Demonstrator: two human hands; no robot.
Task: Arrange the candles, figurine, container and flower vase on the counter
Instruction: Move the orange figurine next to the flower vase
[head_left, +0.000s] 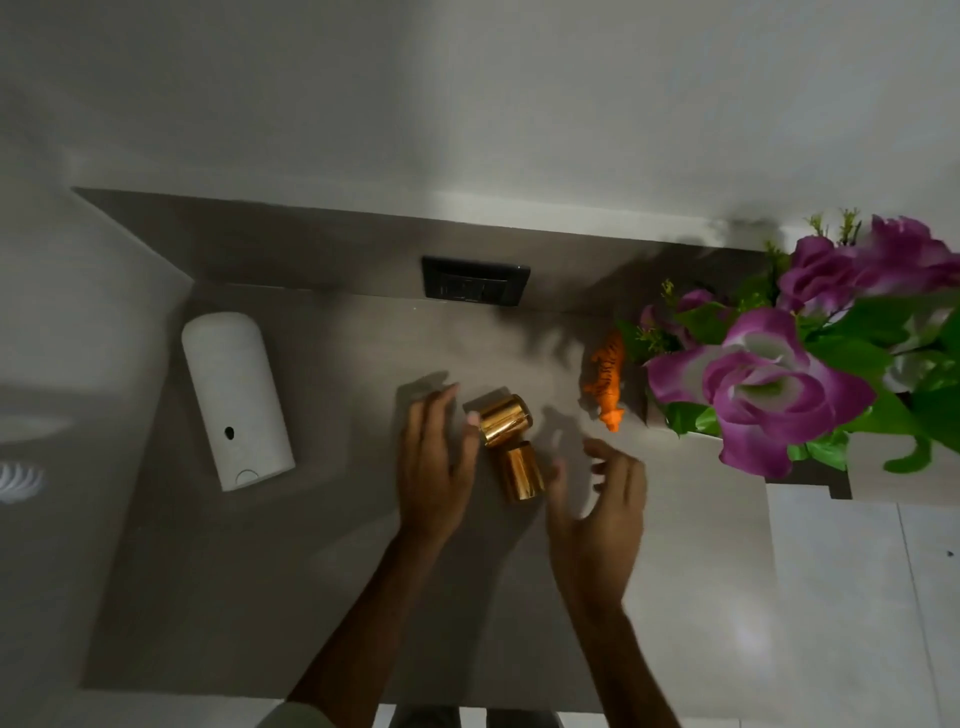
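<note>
Two shiny gold candle holders stand side by side mid-counter: the far candle (505, 420) and the near candle (521, 471). My left hand (435, 462) is open just left of them, its thumb tip touching the far candle. To their right my right hand (601, 504) hovers open, fingers spread, holding nothing. An orange tiger figurine (607, 378) stands further right. The flower vase arrangement (789, 364), with purple flowers and green leaves, fills the right side; its vase is hidden. A tall white cylindrical container (236, 397) stands at the left.
The grey counter (337, 545) runs to a white wall at the back, where a black socket panel (475, 280) is set. The counter's front edge is near the bottom of the view; pale floor tiles lie to the right.
</note>
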